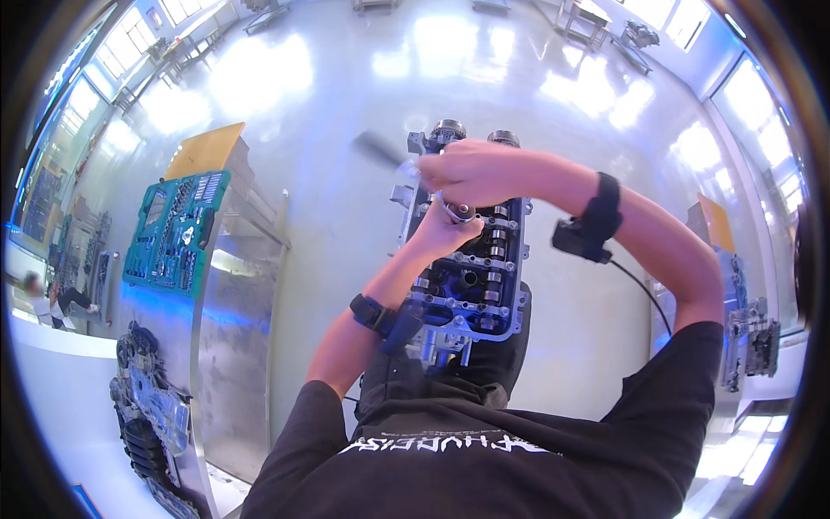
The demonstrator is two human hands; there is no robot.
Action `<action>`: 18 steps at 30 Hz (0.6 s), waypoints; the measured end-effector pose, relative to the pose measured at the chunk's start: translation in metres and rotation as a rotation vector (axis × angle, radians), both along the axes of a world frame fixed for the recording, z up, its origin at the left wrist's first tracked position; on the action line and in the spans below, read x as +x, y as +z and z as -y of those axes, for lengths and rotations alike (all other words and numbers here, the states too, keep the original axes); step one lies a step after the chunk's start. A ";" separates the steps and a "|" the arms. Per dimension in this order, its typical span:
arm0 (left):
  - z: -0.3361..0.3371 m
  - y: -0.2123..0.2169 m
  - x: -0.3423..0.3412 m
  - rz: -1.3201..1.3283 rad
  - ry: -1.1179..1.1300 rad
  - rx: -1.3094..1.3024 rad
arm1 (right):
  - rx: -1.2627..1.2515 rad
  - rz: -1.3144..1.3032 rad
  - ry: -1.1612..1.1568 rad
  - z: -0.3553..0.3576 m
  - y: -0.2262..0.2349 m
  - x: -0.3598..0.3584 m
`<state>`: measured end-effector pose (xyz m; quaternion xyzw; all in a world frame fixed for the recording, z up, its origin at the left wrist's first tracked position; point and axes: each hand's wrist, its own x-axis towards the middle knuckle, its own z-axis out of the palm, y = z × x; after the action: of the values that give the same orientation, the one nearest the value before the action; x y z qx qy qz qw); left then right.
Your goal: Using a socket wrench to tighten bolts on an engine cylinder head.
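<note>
I'm gripping a blurred handle (379, 150) with the right hand (467, 173) and a metal tool (464, 210) with the left hand (439, 233), closer in; the engine part (494, 259) is lying beneath both, its length running forward.

Black T-shirt (484, 481), white lettering (432, 445); black wristbands (603, 204), cable (644, 291).

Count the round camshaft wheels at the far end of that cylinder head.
2: a left wheel and a right wheel, side by side at the far end of the cylinder head. Others may be hidden behind the right hand.
</note>
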<state>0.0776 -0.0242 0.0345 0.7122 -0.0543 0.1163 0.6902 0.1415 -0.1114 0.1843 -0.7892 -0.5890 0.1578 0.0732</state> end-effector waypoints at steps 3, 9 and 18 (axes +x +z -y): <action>-0.011 -0.026 0.014 0.293 0.235 0.345 | 0.166 -0.199 0.185 -0.017 -0.004 -0.019; -0.022 0.002 0.002 -0.172 -0.250 -0.070 | -0.371 0.529 0.038 0.022 0.015 -0.003; -0.023 -0.011 0.014 -0.166 -0.129 0.123 | -0.441 0.292 0.166 0.005 0.029 -0.025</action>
<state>0.0917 -0.0014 0.0232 0.7554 -0.0499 0.0086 0.6533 0.1163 -0.1166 0.2129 -0.7495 -0.6074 0.1721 -0.1991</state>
